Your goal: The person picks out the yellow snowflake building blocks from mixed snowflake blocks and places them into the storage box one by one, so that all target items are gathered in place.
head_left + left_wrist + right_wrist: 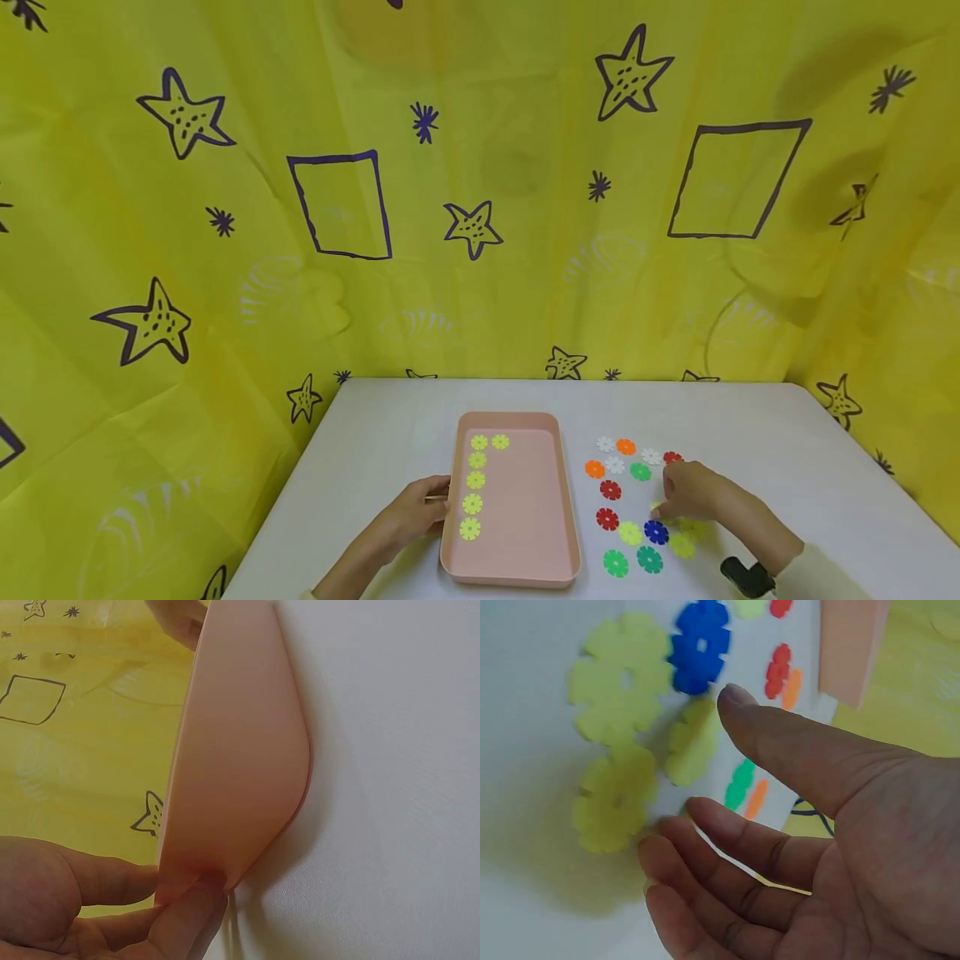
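"Where does the yellow disc (690, 754) lie?"
"On the table (375, 433), at six o'clock from the blue disc (701, 645) in the right wrist view, between thumb and fingers (739, 832). It's round, no long axis."
"Nearer hand?"
"The right hand (693, 492), spread, gripping nothing. The left hand (412, 507) pinches the tray (525, 500) at nine o'clock."
"Hidden?"
"The head view half-covers the disc; I can't tell contact."

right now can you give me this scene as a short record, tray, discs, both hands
tray: pink tray, on white table
in tray: six yellow-green discs, five in a column at left, one beside the top one
outside: loose discs right of the tray, mixed colours including red and blue
left hand: holds the tray's left side
right hand: over the loose discs, apparently holding nothing
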### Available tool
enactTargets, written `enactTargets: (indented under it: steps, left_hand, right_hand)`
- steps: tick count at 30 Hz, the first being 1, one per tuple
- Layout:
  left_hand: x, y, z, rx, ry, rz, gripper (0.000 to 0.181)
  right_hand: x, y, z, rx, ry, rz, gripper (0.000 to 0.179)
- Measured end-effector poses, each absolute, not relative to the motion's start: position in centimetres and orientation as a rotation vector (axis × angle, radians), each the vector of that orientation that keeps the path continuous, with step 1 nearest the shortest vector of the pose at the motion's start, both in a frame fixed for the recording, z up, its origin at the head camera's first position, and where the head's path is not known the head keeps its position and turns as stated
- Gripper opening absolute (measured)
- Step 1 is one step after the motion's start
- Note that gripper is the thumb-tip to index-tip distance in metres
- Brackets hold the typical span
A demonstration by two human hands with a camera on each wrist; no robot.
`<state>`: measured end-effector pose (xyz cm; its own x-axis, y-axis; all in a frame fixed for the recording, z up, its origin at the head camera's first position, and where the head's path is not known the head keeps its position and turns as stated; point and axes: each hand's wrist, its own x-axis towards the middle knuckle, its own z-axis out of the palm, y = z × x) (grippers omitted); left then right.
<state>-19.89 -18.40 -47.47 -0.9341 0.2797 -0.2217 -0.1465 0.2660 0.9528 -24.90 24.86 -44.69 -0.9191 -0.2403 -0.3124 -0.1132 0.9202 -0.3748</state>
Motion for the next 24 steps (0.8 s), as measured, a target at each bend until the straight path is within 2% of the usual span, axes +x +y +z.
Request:
enactTargets:
  steps: [24]
  left_hand:
    - [-19.92,-18.41,-47.45,0.114,2.192,1.712,0.053]
  right_hand:
    - [-25.29,25.88,-45.62,-0.231,2.704,-0.623,0.021]
